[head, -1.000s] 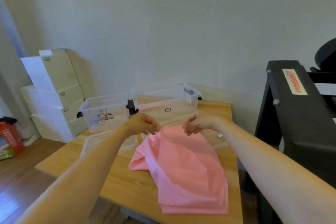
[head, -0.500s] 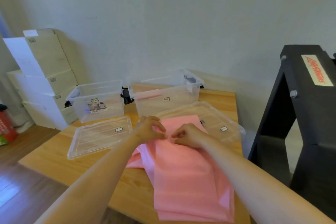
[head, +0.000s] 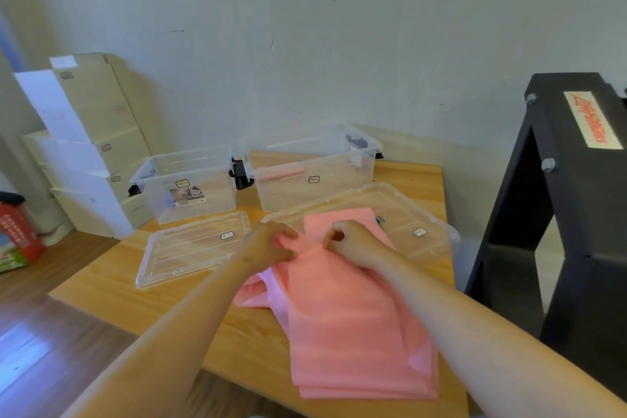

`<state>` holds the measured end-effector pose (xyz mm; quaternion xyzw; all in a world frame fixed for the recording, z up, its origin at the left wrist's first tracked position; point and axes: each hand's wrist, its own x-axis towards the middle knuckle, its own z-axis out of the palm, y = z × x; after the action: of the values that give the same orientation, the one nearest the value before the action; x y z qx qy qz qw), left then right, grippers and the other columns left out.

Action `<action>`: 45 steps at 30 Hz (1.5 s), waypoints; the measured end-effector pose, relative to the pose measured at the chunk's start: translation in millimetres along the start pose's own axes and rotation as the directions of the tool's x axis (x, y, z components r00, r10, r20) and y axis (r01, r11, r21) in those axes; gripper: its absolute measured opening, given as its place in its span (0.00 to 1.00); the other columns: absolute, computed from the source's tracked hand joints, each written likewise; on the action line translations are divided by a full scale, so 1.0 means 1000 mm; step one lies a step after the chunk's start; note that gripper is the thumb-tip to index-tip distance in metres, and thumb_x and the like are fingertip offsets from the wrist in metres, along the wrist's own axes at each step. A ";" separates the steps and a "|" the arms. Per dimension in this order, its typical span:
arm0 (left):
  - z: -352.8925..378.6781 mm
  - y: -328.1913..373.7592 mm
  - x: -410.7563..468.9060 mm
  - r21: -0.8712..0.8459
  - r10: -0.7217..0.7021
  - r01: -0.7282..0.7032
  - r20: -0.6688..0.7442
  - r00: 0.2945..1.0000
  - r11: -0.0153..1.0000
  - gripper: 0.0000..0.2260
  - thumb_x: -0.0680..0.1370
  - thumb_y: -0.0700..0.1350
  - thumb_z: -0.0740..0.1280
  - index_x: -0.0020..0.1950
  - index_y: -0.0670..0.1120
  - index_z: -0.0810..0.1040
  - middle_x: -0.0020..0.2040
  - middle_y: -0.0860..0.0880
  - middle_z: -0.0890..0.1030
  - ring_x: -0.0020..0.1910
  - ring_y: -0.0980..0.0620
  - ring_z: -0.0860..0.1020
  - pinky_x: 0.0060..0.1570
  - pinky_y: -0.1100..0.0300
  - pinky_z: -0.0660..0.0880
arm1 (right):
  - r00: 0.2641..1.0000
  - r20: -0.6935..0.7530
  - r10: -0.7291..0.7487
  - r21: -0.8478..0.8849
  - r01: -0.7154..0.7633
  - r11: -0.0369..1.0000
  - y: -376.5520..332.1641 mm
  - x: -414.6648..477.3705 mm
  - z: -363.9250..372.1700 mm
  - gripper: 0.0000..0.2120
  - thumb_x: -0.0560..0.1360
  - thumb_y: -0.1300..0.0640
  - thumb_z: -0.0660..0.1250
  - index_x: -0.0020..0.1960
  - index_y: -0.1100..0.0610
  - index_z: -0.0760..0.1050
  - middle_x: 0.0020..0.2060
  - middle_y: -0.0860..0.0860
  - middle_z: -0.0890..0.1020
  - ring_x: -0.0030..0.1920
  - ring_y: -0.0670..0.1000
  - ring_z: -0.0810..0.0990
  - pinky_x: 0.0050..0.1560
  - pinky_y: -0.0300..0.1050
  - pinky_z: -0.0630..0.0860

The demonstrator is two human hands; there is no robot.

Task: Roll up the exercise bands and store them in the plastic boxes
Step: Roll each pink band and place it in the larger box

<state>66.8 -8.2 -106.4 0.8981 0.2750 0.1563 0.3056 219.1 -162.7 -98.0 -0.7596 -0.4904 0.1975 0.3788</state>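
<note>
I am pinching the far end of the pink band (head: 349, 316) with both hands. My left hand (head: 271, 244) is curling round a bunched fold of it. My right hand (head: 349, 243) is nipping the edge between thumb and fingers, just beside the left and almost touching it. A second ago I was holding this end up in front of the boxes with my hands a little apart. Since then I have been bringing them down and together, and they are now sitting low over the table (head: 152, 309), much as they were half a second ago.

The band is lying in loose layers along the table toward me. Its far end is resting over the near corner of the right lid (head: 417, 214) and its near end is lying close to the table's edge. The left lid (head: 190, 248) is lying flat beside my left hand, clear of the band.

Behind the lids the two clear boxes are standing open. The left box (head: 190, 180) is showing a paper label, and the right box (head: 312, 173) is holding a pink roll (head: 281, 176) against its front wall.
</note>
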 end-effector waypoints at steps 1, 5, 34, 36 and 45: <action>-0.001 0.002 0.000 -0.002 0.012 -0.012 -0.017 1.000 1.000 0.14 0.67 0.42 0.80 0.39 0.60 0.79 0.51 0.46 0.82 0.53 0.45 0.78 0.56 0.51 0.75 | 1.000 -0.020 -0.004 0.027 0.005 1.000 -0.004 0.000 -0.002 0.13 0.73 0.64 0.67 0.35 0.49 0.73 0.37 0.45 0.78 0.44 0.47 0.76 0.48 0.39 0.71; -0.014 0.018 0.003 -0.123 0.049 -0.059 -0.084 0.995 0.991 0.09 0.70 0.40 0.77 0.36 0.51 0.81 0.43 0.50 0.82 0.46 0.52 0.79 0.52 0.58 0.74 | 0.996 -0.088 -0.022 0.077 0.029 0.997 -0.022 0.005 -0.019 0.12 0.76 0.61 0.66 0.37 0.49 0.71 0.40 0.50 0.78 0.42 0.47 0.75 0.42 0.37 0.69; -0.146 0.198 0.054 -0.373 0.206 -0.317 -0.306 0.929 0.872 0.05 0.76 0.35 0.70 0.42 0.43 0.80 0.39 0.46 0.82 0.39 0.53 0.81 0.37 0.60 0.80 | 0.792 -0.561 -0.242 0.075 0.339 0.938 -0.140 0.021 -0.200 0.11 0.66 0.67 0.74 0.35 0.52 0.79 0.31 0.47 0.80 0.34 0.45 0.78 0.43 0.40 0.75; -0.127 0.162 0.038 -0.282 0.182 -0.233 -0.196 0.964 0.931 0.04 0.76 0.37 0.71 0.42 0.44 0.81 0.36 0.51 0.83 0.35 0.57 0.81 0.32 0.62 0.76 | 0.896 -0.394 -0.202 0.099 0.260 0.960 -0.113 0.012 -0.174 0.12 0.66 0.68 0.75 0.35 0.53 0.78 0.31 0.49 0.80 0.33 0.45 0.78 0.42 0.42 0.75; -0.055 0.076 -0.028 -0.428 0.048 0.001 0.104 0.993 0.904 0.06 0.73 0.34 0.73 0.39 0.44 0.83 0.38 0.47 0.83 0.34 0.56 0.79 0.30 0.64 0.72 | 0.996 0.087 -0.020 0.055 0.015 0.998 -0.047 -0.030 -0.097 0.10 0.65 0.64 0.78 0.42 0.54 0.81 0.37 0.50 0.82 0.41 0.46 0.80 0.52 0.46 0.76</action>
<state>49.5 -49.3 -19.1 0.8200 0.2056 0.1656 0.5078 243.3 -215.4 -2.9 -0.7354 -0.5076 0.2407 0.3789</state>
